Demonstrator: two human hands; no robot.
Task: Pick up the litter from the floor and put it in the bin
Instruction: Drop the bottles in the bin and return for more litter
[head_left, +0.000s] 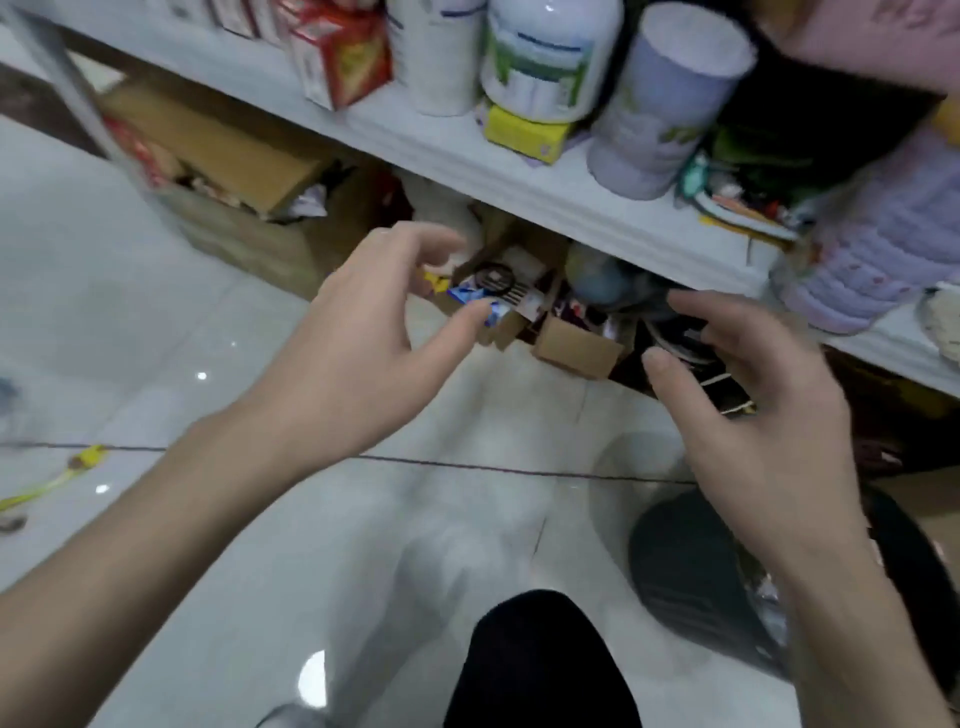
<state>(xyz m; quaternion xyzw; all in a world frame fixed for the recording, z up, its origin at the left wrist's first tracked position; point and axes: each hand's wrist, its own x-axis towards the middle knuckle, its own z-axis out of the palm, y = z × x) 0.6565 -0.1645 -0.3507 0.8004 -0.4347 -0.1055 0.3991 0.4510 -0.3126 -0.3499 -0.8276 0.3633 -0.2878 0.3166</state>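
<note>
My left hand (363, 338) reaches toward the small cardboard boxes (571, 345) under the white shelf. A blue and white wrapper (470, 297) sits at its thumb tip, between thumb and curled fingers, with a yellow scrap (436, 283) beside it. Blur hides whether the wrapper is pinched or only touched. My right hand (753, 415) hovers to the right with fingers spread and nothing in it. The bin (685, 571), round with a dark liner, stands on the floor at the lower right, below my right wrist. More yellow litter (85, 460) lies on the tiles at the far left.
The white shelf edge (519, 176) runs diagonally overhead, loaded with tubs, bottles and a red box. A large open cardboard box (234, 208) stands on the floor at the left under it. My dark-clothed knee (535, 665) is at the bottom centre. Glossy white tiles cover the floor.
</note>
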